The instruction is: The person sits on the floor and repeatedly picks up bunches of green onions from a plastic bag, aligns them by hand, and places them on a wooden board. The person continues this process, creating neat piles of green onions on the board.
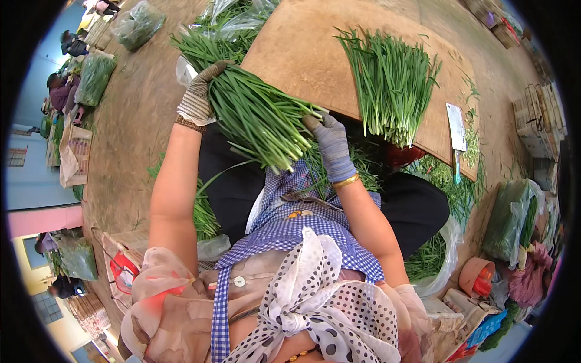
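A large bunch of garlic chives (258, 104) is held over my lap, its pale cut ends slanting down to the right. My left hand (199, 97), in a striped, soiled work glove, grips it around the leafy side. At the stalk ends, my right hand (333, 147) in a grey-blue glove pinches a few chive stalks between thumb and fingers. Another pile of chives (392, 86) lies on the wooden board (295, 50), stem ends towards me. A cleaver (456, 127) with a teal handle rests near the board's right edge, beside chopped trimmings (472, 143).
Loose chives fill plastic bags (240, 18) beyond the board and a bag (435, 254) by my right knee. Chives (204, 213) also lie at my left. A wrapped bundle (510, 222) and an orange-pink tub (474, 277) stand right. Other people (63, 93) sit along the left.
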The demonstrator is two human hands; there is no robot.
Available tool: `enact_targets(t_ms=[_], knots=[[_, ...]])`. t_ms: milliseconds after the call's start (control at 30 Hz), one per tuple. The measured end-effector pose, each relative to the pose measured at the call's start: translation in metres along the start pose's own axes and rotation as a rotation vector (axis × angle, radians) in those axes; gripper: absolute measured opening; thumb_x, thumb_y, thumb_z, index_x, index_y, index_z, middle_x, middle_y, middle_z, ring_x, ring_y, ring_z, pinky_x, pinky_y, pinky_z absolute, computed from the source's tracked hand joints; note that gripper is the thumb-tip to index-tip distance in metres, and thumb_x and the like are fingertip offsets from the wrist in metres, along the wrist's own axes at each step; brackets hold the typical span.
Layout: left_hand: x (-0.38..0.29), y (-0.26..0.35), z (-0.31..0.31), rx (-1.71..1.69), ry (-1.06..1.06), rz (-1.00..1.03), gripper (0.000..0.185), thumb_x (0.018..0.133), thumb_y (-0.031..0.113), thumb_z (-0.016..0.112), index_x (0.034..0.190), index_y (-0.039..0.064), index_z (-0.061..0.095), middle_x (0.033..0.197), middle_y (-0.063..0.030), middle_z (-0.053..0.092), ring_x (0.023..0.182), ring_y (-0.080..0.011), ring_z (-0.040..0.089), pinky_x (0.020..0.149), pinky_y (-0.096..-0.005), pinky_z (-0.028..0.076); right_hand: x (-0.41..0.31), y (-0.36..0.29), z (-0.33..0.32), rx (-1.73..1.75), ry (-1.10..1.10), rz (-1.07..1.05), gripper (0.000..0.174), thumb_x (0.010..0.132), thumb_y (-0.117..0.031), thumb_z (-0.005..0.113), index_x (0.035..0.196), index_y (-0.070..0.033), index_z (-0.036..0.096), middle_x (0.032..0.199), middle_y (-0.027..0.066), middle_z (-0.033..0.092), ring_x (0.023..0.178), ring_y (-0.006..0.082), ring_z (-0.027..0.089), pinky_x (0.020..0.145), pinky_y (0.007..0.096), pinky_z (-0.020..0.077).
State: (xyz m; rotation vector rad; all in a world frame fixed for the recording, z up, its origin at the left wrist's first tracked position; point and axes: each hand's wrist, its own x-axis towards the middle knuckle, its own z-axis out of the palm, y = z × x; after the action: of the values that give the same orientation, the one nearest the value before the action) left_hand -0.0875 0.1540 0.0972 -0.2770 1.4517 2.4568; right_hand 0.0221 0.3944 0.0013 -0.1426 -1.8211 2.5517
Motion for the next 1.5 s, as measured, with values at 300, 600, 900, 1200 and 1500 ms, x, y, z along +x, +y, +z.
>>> enact_targets(t_ms=[300,600,900,1200,1500], knots=[[0.003,-0.002,-0.01,0.027,-0.029,-0.012,0.019,0.082,0.011,0.067,0.096,0.0,0.065,0.089,-0.0104,0.068,0.077,-0.0223,0.067,0.07,-0.0335,0.058,-0.006,0.004,0.0,-0.032,-0.114,0.037,0.029,0.08,-0.014,0.072,0.103,0.0,0.063,0.088,0.0046,0.068,0.077,0.0082,0.058,0.071,0.0242,0.0484],[-0.001,0.011,-0.021,-0.007,0.011,-0.019,0.019,0.083,0.015,0.066,0.096,0.002,0.066,0.09,-0.0105,0.069,0.08,-0.023,0.067,0.071,-0.0352,0.057,-0.008,0.004,-0.013,-0.58,0.127,0.057,0.021,0.083,-0.016,0.067,0.098,-0.002,0.065,0.086,0.0057,0.069,0.083,0.0139,0.064,0.074,0.0264,0.0503],[0.004,-0.001,-0.024,0.026,-0.044,-0.016,0.022,0.081,0.013,0.068,0.099,0.001,0.066,0.092,-0.0111,0.069,0.082,-0.024,0.067,0.073,-0.035,0.057,0.008,0.016,0.004,-0.19,-0.203,-0.043,0.033,0.08,-0.02,0.071,0.107,-0.004,0.064,0.093,0.0081,0.069,0.082,0.015,0.063,0.076,0.0281,0.049],[0.004,0.018,-0.048,-0.055,-0.136,0.084,0.018,0.082,0.015,0.067,0.092,0.001,0.067,0.09,-0.0125,0.069,0.082,-0.0257,0.067,0.075,-0.038,0.056,-0.011,0.029,-0.047,-1.169,0.108,-0.108,0.016,0.08,-0.021,0.066,0.093,-0.012,0.065,0.078,0.0127,0.066,0.073,0.0299,0.064,0.065,0.0392,0.0502],[0.02,0.002,-0.058,-0.233,-0.282,0.019,0.022,0.084,0.016,0.067,0.1,0.001,0.065,0.094,-0.0111,0.068,0.088,-0.028,0.066,0.079,-0.04,0.055,0.001,0.024,0.0,0.369,-0.44,0.255,0.039,0.088,-0.016,0.061,0.122,0.003,0.054,0.12,0.0082,0.059,0.106,0.0151,0.057,0.093,0.0287,0.0449]])
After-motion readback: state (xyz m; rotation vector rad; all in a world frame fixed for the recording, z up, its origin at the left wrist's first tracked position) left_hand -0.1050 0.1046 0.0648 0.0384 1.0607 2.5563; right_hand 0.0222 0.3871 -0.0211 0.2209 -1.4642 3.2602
